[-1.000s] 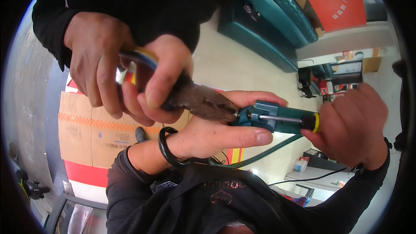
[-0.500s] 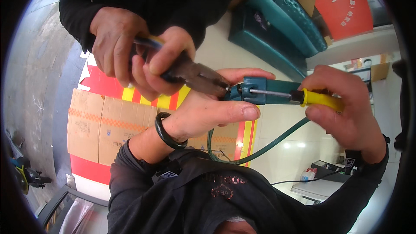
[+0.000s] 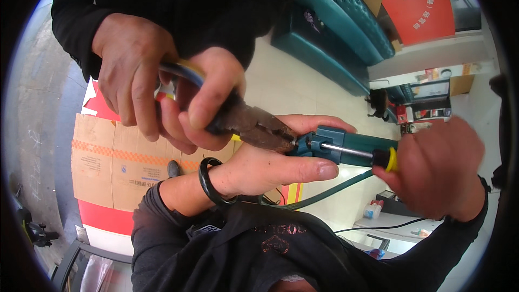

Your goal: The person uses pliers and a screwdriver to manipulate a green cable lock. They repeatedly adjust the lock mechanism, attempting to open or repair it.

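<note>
My left hand [image 3: 270, 173], with a dark bangle at its wrist, cradles a teal plastic fitting [image 3: 328, 139], thumb along its near side. In my right hand [image 3: 440, 167], blurred, is a screwdriver [image 3: 348, 150] with a yellow and black handle, mostly covered by the fingers. Its metal shaft lies along the fitting, the tip at the teal end piece. A co-worker's hands [image 3: 132, 70] close around rusty pliers [image 3: 262, 127], whose jaws meet a small metal part at the fitting's left end. Below hangs a dark green cable [image 3: 330, 190]; its connection to the fitting is hidden.
Flattened cardboard [image 3: 113, 159] over a red and yellow-striped surface lies to the left, below the hands. A teal padded sofa [image 3: 324, 43] stands at the far side, near a red sign [image 3: 411, 5]. A shelf with small goods [image 3: 427, 100] is at right.
My right hand has rolled over the screwdriver handle, hiding most of it. The fitting, pliers and my left hand sit slightly lower and further right in view; the pliers still touch the fitting's end.
</note>
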{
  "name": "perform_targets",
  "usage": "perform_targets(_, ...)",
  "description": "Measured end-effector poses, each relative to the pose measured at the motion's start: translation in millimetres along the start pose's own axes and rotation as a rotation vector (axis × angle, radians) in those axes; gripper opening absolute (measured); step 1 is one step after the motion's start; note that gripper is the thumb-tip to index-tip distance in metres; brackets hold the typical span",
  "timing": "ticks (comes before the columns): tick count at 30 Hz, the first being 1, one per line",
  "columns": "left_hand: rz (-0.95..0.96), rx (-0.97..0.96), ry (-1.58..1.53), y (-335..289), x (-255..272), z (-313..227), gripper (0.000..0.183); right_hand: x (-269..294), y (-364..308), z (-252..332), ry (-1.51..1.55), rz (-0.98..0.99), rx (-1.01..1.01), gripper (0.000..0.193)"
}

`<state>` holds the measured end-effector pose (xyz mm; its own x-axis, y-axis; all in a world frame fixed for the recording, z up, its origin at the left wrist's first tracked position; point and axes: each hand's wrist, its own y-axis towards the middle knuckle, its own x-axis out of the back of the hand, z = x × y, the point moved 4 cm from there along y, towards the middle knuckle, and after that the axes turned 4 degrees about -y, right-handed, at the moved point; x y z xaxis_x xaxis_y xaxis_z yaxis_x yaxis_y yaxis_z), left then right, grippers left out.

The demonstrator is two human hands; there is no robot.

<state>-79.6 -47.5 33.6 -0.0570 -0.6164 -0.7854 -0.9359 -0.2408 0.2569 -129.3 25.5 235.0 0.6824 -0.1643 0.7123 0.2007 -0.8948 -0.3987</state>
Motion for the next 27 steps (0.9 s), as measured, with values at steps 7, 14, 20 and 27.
perform_targets(7,-0.074,0.072,-0.091,-2,1,7,0.068,-4,1,25,-0.442,-0.300,0.273,0.036)
perform_targets(14,-0.092,-0.029,0.148,-1,-18,-8,0.067,-19,3,-44,0.518,0.011,-0.034,0.032)
perform_targets(20,-0.082,0.062,0.076,-2,-25,-7,0.065,-12,1,-52,0.782,0.307,-0.329,0.034)
perform_targets(27,0.026,0.042,-0.073,0,-21,-3,0.067,17,-2,-6,-0.133,-0.302,0.119,0.033)
